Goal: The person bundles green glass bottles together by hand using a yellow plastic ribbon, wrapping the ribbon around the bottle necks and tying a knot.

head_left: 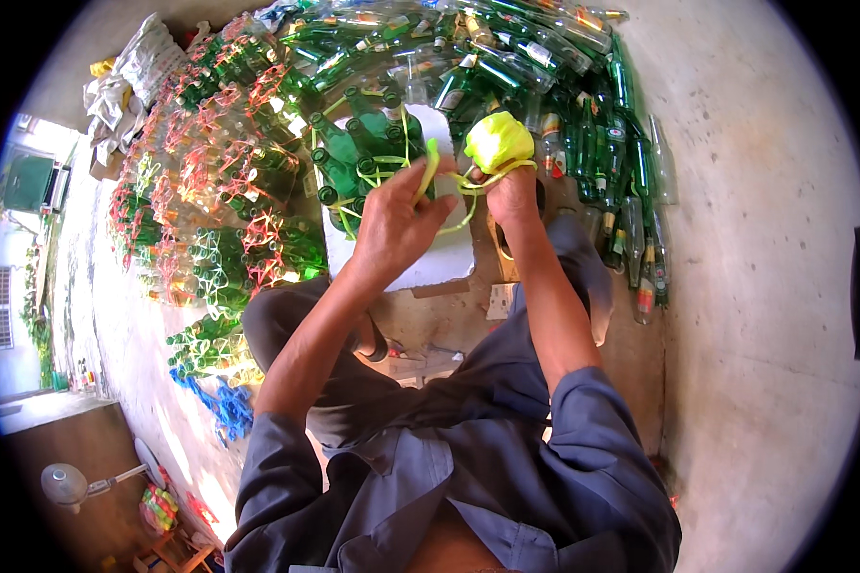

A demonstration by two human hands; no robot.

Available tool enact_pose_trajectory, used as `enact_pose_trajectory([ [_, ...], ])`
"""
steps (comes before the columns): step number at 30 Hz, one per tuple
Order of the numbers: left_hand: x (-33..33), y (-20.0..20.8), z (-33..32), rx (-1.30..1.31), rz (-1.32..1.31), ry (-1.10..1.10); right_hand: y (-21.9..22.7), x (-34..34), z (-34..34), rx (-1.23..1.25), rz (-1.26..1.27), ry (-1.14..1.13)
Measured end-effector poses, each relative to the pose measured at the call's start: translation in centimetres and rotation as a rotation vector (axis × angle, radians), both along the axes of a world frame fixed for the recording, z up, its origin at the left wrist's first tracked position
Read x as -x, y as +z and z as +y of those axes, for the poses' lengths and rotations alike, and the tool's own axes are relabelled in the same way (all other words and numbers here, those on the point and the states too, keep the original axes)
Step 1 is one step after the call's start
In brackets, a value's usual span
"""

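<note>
A cluster of green glass bottles (336, 174) stands upright on a white board (435, 263) in front of me, with yellow-green plastic twine (468, 181) looped round several necks. My left hand (398, 222) is at the right side of this cluster, closed on the twine, a strip of which rises along its fingers. To its right, my right hand (513, 199) grips a crumpled, bright yellow ball of twine (500, 143) from below. A slack length of twine runs between the two hands and hangs in a loop over the board. The right fingertips are partly hidden.
Many loose bottles (602, 143) lie piled at the back and right, against a bare wall (736, 239). On the left stand rows of bottles bound with red twine (205, 162). Blue twine (225, 411) lies near my left knee. A fan (65, 485) is at lower left.
</note>
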State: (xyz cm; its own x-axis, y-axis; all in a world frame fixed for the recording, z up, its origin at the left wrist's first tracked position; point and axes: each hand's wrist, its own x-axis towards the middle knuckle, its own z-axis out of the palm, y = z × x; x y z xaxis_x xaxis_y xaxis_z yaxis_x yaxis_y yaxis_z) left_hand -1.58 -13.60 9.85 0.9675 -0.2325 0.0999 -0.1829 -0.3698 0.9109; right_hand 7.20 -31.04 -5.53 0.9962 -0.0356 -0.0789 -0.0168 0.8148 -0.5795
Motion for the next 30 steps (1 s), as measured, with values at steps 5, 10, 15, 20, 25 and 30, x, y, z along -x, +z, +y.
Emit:
enact_pose_trajectory([
  [5, -2.4, -0.5, -1.2, -0.191, -0.109, 0.065, 2.6, 2.1, 1.5, 0.216, -0.132, -0.08],
  [10, -3.6, -2.2, -2.9, -0.454, -0.251, 0.162, 3.0, 3.0, 1.9, 0.339, -0.164, -0.014],
  [15, -3.6, -2.3, -3.6, -0.529, -0.182, 0.184, 3.0, 3.7, 1.3, 0.372, -0.23, 0.061],
  [20, -4.2, -3.1, -1.9, -0.239, -0.133, 0.292, 4.0, 4.2, 0.3, 0.398, -0.152, 0.235],
  [25, -3.5, -1.5, -1.1, 0.252, -0.094, 0.282, 2.7, 3.9, 0.0, 0.215, -0.142, 0.163],
  [30, -1.0, 0.8, 0.2, 0.433, 0.088, 0.231, 0.8, 2.9, -1.4, 0.061, 0.381, 0.076],
])
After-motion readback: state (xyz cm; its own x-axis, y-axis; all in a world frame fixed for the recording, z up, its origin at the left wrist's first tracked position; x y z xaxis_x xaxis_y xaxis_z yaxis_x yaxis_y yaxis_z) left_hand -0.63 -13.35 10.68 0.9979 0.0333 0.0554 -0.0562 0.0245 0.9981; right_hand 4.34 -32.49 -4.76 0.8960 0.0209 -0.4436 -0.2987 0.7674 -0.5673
